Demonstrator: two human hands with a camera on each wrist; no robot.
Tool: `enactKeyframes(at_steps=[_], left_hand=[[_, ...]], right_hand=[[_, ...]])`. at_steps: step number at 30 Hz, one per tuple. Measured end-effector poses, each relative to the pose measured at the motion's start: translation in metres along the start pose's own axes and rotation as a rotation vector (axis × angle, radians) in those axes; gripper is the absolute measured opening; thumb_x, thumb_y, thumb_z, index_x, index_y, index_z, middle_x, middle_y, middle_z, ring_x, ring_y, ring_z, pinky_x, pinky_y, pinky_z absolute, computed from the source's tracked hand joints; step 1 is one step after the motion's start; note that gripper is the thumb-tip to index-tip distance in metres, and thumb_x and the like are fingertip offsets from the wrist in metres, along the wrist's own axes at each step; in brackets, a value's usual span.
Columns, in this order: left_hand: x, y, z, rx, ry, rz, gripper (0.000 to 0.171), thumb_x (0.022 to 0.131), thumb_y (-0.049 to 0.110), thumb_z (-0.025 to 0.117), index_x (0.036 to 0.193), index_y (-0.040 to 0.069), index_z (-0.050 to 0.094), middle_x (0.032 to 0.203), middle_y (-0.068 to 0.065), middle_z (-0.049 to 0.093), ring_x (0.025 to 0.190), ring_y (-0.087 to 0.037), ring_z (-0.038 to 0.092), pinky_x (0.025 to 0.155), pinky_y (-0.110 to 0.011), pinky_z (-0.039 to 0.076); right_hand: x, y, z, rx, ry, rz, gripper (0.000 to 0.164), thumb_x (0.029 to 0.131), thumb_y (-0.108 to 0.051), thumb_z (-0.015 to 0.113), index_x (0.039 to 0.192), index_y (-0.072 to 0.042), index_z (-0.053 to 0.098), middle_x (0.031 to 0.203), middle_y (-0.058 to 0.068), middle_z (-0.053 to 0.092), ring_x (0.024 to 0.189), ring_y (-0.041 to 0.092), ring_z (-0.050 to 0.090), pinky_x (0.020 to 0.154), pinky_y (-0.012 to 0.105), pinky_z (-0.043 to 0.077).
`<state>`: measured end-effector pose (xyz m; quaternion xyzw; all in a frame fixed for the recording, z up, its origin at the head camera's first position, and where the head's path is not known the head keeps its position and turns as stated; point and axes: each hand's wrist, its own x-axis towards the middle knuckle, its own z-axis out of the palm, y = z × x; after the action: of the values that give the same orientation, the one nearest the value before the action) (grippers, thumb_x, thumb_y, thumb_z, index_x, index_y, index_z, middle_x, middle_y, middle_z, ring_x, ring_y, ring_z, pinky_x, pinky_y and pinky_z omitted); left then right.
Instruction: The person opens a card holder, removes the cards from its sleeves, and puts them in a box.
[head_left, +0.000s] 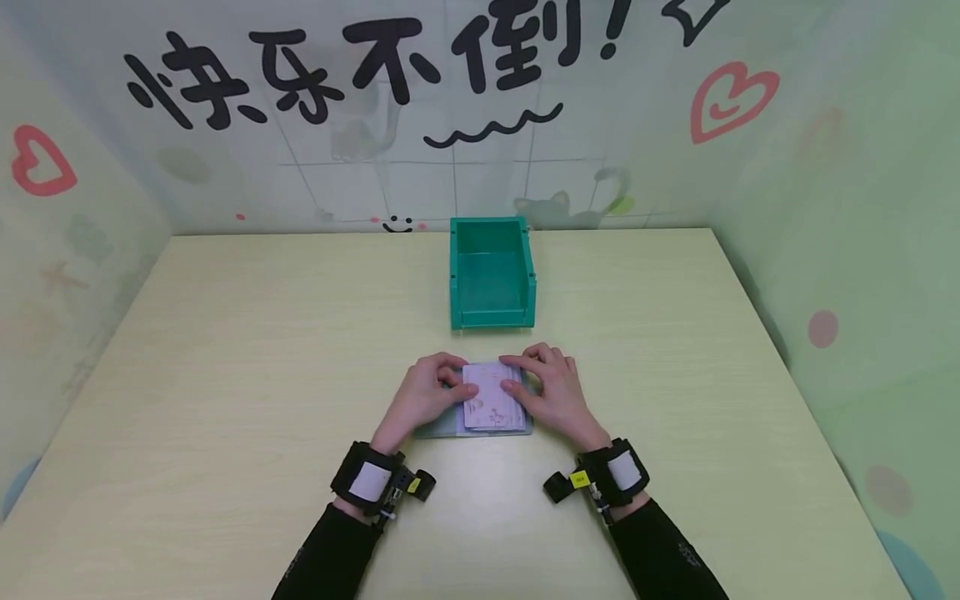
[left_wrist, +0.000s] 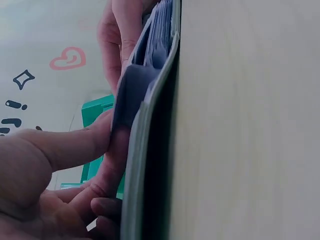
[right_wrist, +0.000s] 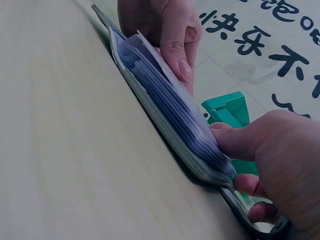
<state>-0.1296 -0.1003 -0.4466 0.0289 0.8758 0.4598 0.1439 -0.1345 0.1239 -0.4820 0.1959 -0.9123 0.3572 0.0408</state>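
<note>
A small card holder lies spread on the table in front of me, with a pale grey-green cover [head_left: 438,427] and a thick stack of thin lilac leaves [right_wrist: 172,112]. Its top leaf [head_left: 489,396] carries a faint pink pattern. My left hand [head_left: 429,390] pinches the left edge of that leaf between thumb and forefinger. In the left wrist view this leaf [left_wrist: 132,92] bows up from the cover. The right hand [head_left: 553,390] holds the stack's right edge, its thumb on top and its other fingers along the side.
Just beyond the card holder, a green plastic bin [head_left: 492,319] stands on the pale wooden table [head_left: 262,350], near the back wall. Printed wall panels [head_left: 847,250] enclose the table at the back and both sides. Each wrist wears a strapped camera.
</note>
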Motion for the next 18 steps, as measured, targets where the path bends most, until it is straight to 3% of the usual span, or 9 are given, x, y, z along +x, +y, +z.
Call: enactKeyframes(at_steps=[7,11,18], left_hand=[[-0.001,-0.002,-0.014,-0.026,-0.014,-0.056,0.036,0.088,0.015,0.077,0.118,-0.004,0.069,0.081,-0.011,0.073,0.075,-0.016,0.062,0.071,-0.025,0.042],[0.0,-0.005,-0.025,-0.08,-0.038,-0.105,0.028,0.089,0.013,0.076,0.11,-0.005,0.071,0.088,-0.014,0.074,0.071,-0.013,0.065,0.068,-0.023,0.052],[-0.004,-0.008,-0.038,-0.197,-0.138,-0.177,0.032,0.096,0.006,0.065,0.122,-0.013,0.061,0.101,-0.022,0.073,0.071,-0.011,0.067,0.066,-0.025,0.059]], right_hand=[[0.0,0.0,0.001,0.011,0.005,0.002,0.034,0.09,-0.026,0.075,0.122,-0.015,0.073,0.106,0.011,0.058,0.102,0.028,0.047,0.089,0.042,0.029],[0.0,0.0,0.0,0.017,0.008,0.002,0.034,0.089,-0.026,0.076,0.121,-0.015,0.073,0.106,0.011,0.059,0.102,0.029,0.048,0.089,0.043,0.029],[0.0,0.0,0.001,0.024,0.002,0.007,0.034,0.09,-0.026,0.075,0.122,-0.014,0.073,0.107,0.011,0.059,0.103,0.029,0.048,0.091,0.045,0.03]])
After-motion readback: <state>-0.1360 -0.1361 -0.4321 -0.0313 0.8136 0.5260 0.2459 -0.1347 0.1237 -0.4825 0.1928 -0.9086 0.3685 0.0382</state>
